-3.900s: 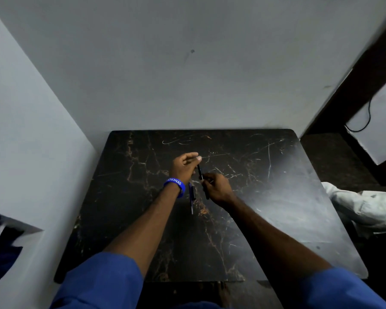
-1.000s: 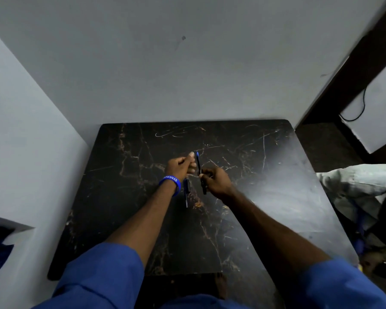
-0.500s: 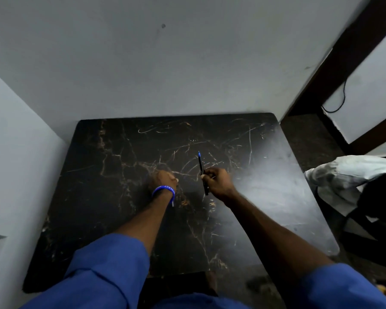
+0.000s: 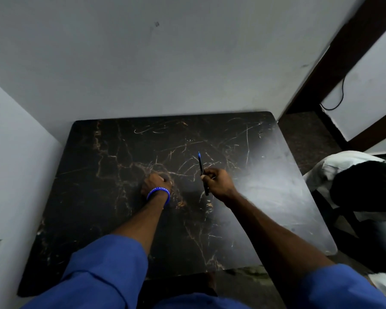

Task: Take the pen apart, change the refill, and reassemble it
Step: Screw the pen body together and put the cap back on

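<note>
My right hand is shut on a slim black pen, held near its lower half. The pen points away from me and its blue tip sticks up above the dark marble table. My left hand, with a blue wristband, rests knuckles-up on the table about a hand's width left of the pen. Its fingers are curled under. Whatever lies beneath that hand is hidden.
The table sits in a corner between grey walls at the back and on the left. A person in a white shirt sits close to the table's right edge. Dark wooden framing and a hanging cable are at the upper right.
My left hand has left the pen's tip and dropped down and left onto the table, closing into a fist. My right hand keeps the pen. The view has turned right, bringing the seated person in.
</note>
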